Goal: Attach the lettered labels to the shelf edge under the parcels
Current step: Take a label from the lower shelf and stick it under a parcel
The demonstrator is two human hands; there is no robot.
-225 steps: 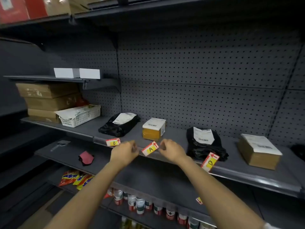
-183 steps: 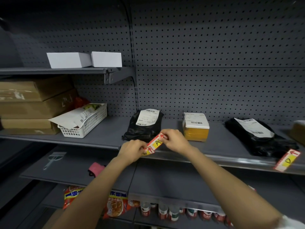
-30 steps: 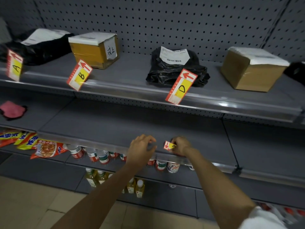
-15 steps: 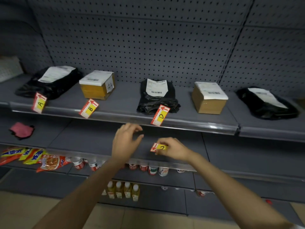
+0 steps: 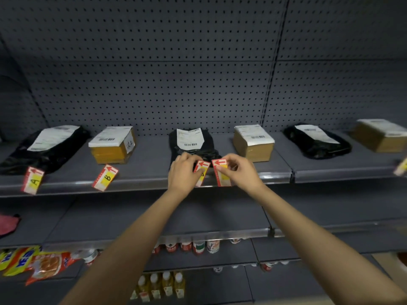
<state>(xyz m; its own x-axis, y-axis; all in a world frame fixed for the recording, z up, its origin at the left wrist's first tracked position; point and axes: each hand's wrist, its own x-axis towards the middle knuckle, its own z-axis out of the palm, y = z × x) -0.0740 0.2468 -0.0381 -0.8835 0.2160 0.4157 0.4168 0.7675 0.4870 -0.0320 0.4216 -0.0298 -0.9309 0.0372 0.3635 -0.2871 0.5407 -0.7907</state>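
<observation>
Red-and-yellow labels A (image 5: 33,182) and B (image 5: 105,177) hang tilted on the shelf edge (image 5: 143,186), below a black bag parcel (image 5: 44,146) and a yellow box (image 5: 113,144). My left hand (image 5: 184,172) pinches the label (image 5: 203,167) clipped under the middle black bag (image 5: 191,142); its letter is covered. My right hand (image 5: 241,172) holds a loose label (image 5: 221,175) upright against the shelf edge, just right of that one, letter hidden by my fingers. A brown box (image 5: 253,142) stands to the right.
Further right lie another black bag (image 5: 317,140), a brown box (image 5: 378,134) and a blurred label (image 5: 402,167) at the frame edge. Lower shelves hold cans (image 5: 198,246), bottles (image 5: 160,285), snack packets (image 5: 39,264) and a pink item (image 5: 7,223).
Both hands rose from the lower shelf to the parcel shelf's edge. My right hand carried the loose label up beside the label under the middle bag; my left hand closed on that label.
</observation>
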